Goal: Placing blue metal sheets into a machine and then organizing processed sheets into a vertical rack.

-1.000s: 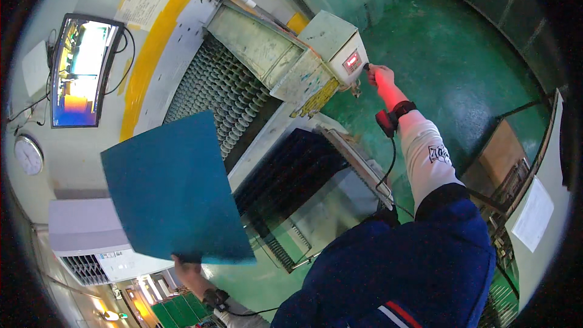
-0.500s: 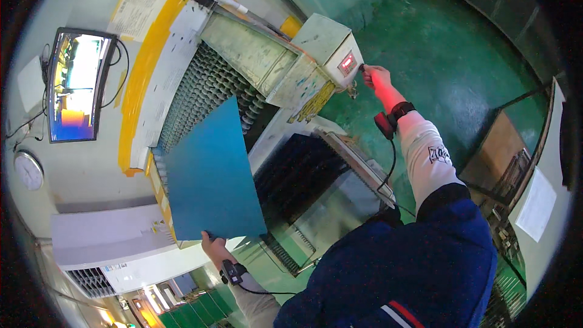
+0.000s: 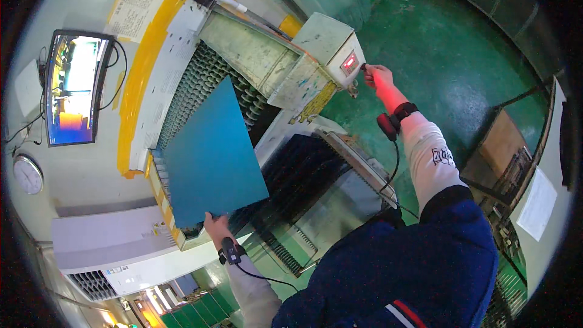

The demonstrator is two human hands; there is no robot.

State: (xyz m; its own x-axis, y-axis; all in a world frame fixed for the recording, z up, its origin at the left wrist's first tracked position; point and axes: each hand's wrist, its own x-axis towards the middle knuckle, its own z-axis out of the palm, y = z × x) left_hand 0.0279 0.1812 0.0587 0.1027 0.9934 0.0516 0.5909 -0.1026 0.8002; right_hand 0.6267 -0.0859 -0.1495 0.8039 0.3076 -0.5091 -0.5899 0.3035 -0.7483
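Observation:
A flat blue sheet lies over a bed of dark rollers, its far corner well onto them. My left hand pinches the sheet's near edge, the fingers partly hidden beneath it. Out to the right, my right hand is closed on a small dark knob at the side of a pale control box. A red-lit display glows on that box and casts red light over the wrist. Both wrists wear strapped devices with cables.
A dark rack with a toothed rail stands between my body and the rollers. On the left are a wall monitor, a round clock and a white air-conditioner unit. A framed board stands at the right.
The blue sheet has slid farther onto the rollers, away from me. My left hand has moved forward with its near edge. My right hand stays at the knob.

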